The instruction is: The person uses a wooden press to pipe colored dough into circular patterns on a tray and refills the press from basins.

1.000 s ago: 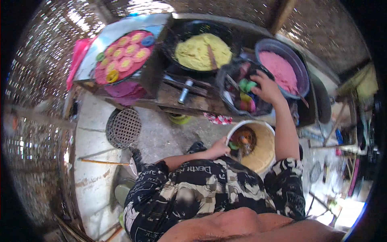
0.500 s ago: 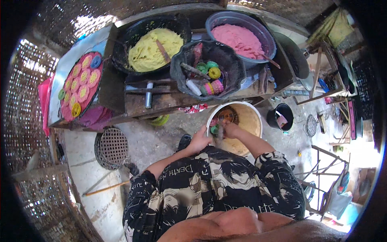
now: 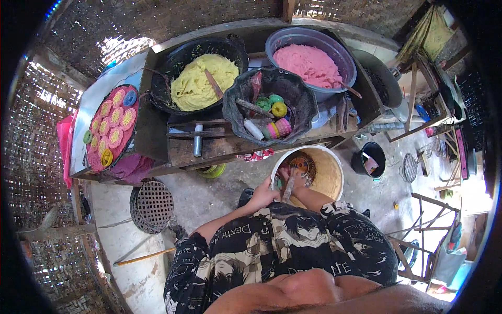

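Observation:
A pale yellowish bucket (image 3: pixel 331 176) with a white rim stands on the floor right in front of me. My left hand (image 3: pixel 265 195) grips its near left rim. My right hand (image 3: pixel 299 181) is down inside the bucket, fingers too small and dim to make out. Beside that hand a pale stick-like piece (image 3: pixel 288 189) slants toward the near rim. Deeper in the bucket lies something round and reddish brown (image 3: pixel 303 164), with small pink and green bits at the left that I cannot name.
Beyond the bucket runs a wooden bench (image 3: pixel 219 152). It bears a dark pan of yellow dough (image 3: pixel 201 83), a tub of pink dough (image 3: pixel 308 63) and a dark scalloped basin (image 3: pixel 240 123). A black bucket (image 3: pixel 361 166) stands right, a woven basket (image 3: pixel 151 204) left.
My right hand has gone deeper into the bucket, with less of its forearm showing. My left hand stays at the rim. The whole view has shifted slightly.

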The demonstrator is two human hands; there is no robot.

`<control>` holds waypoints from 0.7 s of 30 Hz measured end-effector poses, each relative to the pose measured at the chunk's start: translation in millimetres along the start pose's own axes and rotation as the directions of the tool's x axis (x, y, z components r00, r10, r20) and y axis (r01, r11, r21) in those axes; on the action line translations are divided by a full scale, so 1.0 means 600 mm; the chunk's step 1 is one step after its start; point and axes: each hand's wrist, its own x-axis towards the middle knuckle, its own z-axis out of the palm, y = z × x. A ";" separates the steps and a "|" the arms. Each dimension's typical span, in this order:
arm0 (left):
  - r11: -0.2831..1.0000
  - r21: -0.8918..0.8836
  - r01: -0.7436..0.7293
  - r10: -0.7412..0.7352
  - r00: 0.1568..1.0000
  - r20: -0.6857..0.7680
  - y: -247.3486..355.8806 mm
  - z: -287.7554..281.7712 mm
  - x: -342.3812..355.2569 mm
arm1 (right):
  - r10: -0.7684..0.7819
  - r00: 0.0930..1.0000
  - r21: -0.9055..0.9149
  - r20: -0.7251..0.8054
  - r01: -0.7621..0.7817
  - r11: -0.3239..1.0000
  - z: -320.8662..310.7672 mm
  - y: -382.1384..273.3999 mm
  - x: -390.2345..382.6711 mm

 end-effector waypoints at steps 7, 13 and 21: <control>0.998 0.042 0.054 -0.055 0.998 0.028 0.048 -0.002 -0.017 | -0.220 0.974 0.064 0.051 0.217 0.974 0.092 0.048 0.073; 0.996 -0.086 -0.010 0.012 1.000 0.015 0.021 0.001 -0.016 | -0.301 0.954 0.118 -0.004 0.299 0.947 0.102 0.039 0.080; 0.998 -0.056 0.041 -0.040 0.999 0.024 0.009 0.000 -0.018 | -0.395 0.919 0.135 0.006 0.391 0.911 0.134 0.042 0.102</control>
